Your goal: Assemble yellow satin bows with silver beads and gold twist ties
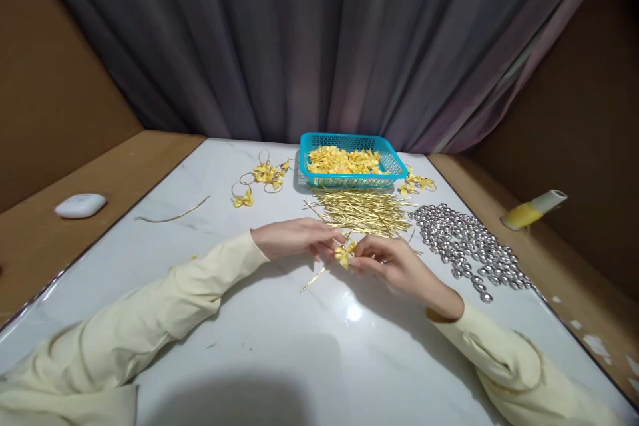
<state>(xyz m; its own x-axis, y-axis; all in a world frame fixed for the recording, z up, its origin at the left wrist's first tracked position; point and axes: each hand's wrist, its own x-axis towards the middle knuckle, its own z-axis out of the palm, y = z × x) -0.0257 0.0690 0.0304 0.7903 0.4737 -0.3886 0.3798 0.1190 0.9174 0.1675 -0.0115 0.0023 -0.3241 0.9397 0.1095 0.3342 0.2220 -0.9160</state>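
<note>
My left hand (pixel 298 239) and my right hand (pixel 394 263) meet at the middle of the white marble table (pixel 279 346). Between their pinched fingertips sits a small yellow ribbon bow (pixel 344 255). A thin gold twist tie (pixel 315 277) runs from the bow down to the left and rests on the table. Both hands have their fingers closed on the bow and tie. Just behind the hands lies a pile of gold twist ties (pixel 362 211).
A blue basket (pixel 394 161) of yellow bows stands at the back. Silver bells (pixel 466 246) are heaped at the right. Finished bows with loops (pixel 264 176) lie back left, a loose gold tie (pixel 174 214) farther left. A white case (pixel 80 205) and a yellow tube (pixel 534 210) rest on the wooden ledges.
</note>
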